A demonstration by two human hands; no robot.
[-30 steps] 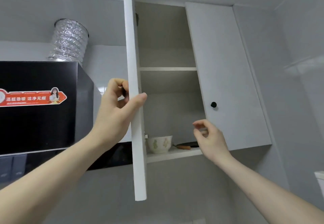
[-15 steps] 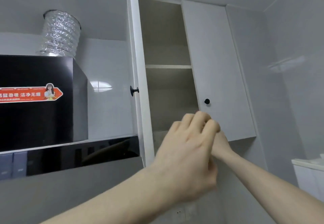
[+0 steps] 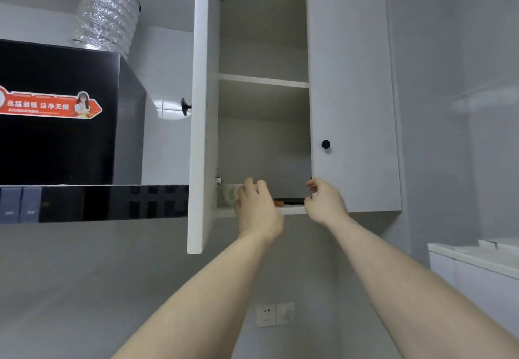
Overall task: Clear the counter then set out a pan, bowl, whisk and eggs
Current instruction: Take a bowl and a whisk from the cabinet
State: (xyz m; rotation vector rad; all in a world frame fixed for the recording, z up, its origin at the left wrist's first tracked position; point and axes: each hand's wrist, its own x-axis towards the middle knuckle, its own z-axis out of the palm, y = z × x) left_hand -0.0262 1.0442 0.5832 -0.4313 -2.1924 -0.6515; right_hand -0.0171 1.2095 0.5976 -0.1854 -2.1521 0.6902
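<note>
Your left hand [image 3: 258,209], fingers loosely curled and holding nothing, has the bowl [image 3: 230,193] at its ten o'clock; your right hand [image 3: 325,202], also loosely curled and holding nothing, is farther off.

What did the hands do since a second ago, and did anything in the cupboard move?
The left hand let go of the open door and came across to the bottom shelf, in front of the bowl. The right hand stayed near the shelf's right end, fingers curled, holding nothing visible. The door stayed open; the bowl and the dark pan stayed on the shelf.
</note>
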